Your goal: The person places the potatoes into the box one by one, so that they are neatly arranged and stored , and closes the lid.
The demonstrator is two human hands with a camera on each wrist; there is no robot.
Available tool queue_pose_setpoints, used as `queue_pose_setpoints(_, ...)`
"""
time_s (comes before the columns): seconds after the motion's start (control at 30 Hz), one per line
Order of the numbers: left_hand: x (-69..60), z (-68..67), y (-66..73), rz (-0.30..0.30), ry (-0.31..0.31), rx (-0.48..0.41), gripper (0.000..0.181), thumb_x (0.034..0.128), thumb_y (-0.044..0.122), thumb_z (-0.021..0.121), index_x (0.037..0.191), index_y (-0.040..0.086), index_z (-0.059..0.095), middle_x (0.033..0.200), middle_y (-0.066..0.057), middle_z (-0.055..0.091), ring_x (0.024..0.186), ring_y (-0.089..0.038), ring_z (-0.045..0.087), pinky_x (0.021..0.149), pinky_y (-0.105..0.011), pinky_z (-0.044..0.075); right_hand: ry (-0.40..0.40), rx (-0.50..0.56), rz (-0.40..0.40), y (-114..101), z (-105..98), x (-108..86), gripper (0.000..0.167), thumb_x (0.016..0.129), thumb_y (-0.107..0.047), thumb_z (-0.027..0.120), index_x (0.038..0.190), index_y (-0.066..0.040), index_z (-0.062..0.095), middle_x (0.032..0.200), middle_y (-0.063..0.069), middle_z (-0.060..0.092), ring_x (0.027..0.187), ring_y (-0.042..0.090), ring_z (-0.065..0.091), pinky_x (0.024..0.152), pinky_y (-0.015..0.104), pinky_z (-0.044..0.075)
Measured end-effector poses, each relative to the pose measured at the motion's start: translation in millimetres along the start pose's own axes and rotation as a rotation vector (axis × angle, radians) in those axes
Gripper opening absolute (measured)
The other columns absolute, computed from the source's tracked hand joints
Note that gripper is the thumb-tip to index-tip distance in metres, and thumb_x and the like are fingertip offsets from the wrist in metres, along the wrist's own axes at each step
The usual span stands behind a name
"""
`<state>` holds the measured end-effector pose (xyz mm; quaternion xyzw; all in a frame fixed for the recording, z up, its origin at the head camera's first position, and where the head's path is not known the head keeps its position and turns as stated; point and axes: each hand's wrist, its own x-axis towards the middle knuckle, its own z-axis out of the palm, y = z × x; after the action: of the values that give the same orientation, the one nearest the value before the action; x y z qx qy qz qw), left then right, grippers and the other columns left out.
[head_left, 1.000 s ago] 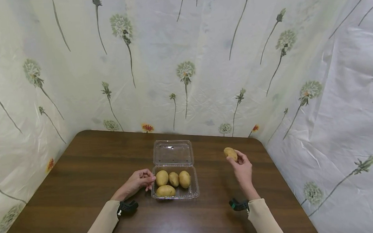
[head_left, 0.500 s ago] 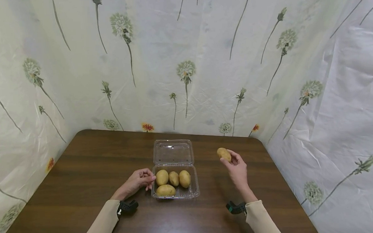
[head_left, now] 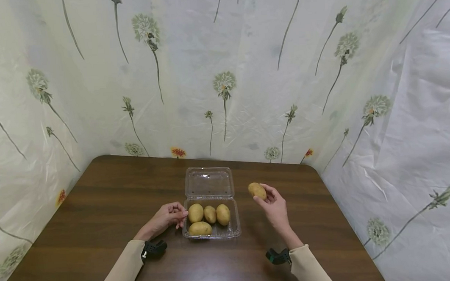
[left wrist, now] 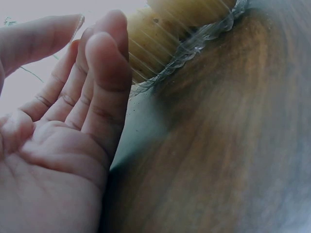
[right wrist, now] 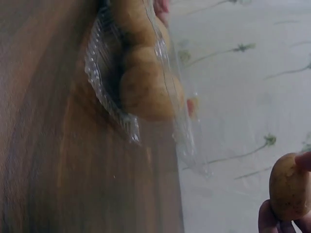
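A clear plastic clamshell container point(head_left: 212, 235) lies with its lid point(head_left: 209, 182) folded back. Several potatoes point(head_left: 195, 213) rest inside its base, one of them, a potato point(head_left: 200, 229), lying along the front. My left hand point(head_left: 167, 220) pinches the container's left rim between thumb and fingers; in the left wrist view its fingertips point(left wrist: 109, 63) lie against the clear side wall. To the right of the container and above the table, my right hand point(head_left: 276, 208) grips another potato point(head_left: 256, 191) by its fingertips. The right wrist view shows that potato point(right wrist: 289, 187) at the edge, with most of the hand cut off.
The dark brown wooden table point(head_left: 135, 179) carries the container. A pale curtain point(head_left: 191, 74) printed with dandelions hangs behind the table and at both sides. Black wrist straps point(head_left: 278, 256) sit at both cuffs.
My right hand has moved left with the potato, closer to the container. The left hand and the container have stayed where they were.
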<state>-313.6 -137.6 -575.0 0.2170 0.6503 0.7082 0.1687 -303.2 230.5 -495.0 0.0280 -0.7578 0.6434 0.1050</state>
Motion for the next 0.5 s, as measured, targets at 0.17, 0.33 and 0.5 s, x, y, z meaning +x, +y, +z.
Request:
queue_pose_setpoints(0.17,0.0,-0.4,-0.2,0.01,-0.002,0.0,0.015,0.0981,0.008,0.053,0.101,-0.006,0.052,0.077,-0.004,0.062,0.063,-0.013,0.058,0.057,-0.024,0.051,-0.048,0.015,-0.017,2,10,-5.3,0.053,0.084,-0.011,0.075,0.131,-0.002,0.053,0.133,0.017,0.053,0.112,0.014,0.056,0.086,0.011,0.048)
queue_pose_setpoints(0.33,-0.1,-0.6,-0.5,0.013,-0.008,0.001,0.015,0.0978,0.009,0.054,0.1,-0.006,0.052,0.076,-0.004,0.062,0.063,-0.012,0.059,0.057,-0.024,0.051,-0.095,-0.002,-0.053,4,19,-10.5,0.051,0.083,-0.011,0.076,0.129,-0.002,0.055,0.131,0.017,0.055,0.108,0.01,0.058,0.084,0.013,0.05)
queue_pose_setpoints(0.5,0.3,-1.2,-1.5,0.016,-0.015,0.004,0.015,0.0973,0.009,0.055,0.1,-0.006,0.052,0.077,-0.004,0.062,0.063,-0.012,0.058,0.056,-0.024,0.051,-0.155,-0.005,-0.08,3,27,-15.4,0.048,0.083,-0.01,0.076,0.126,-0.003,0.057,0.127,0.016,0.057,0.104,0.009,0.06,0.082,0.016,0.051)
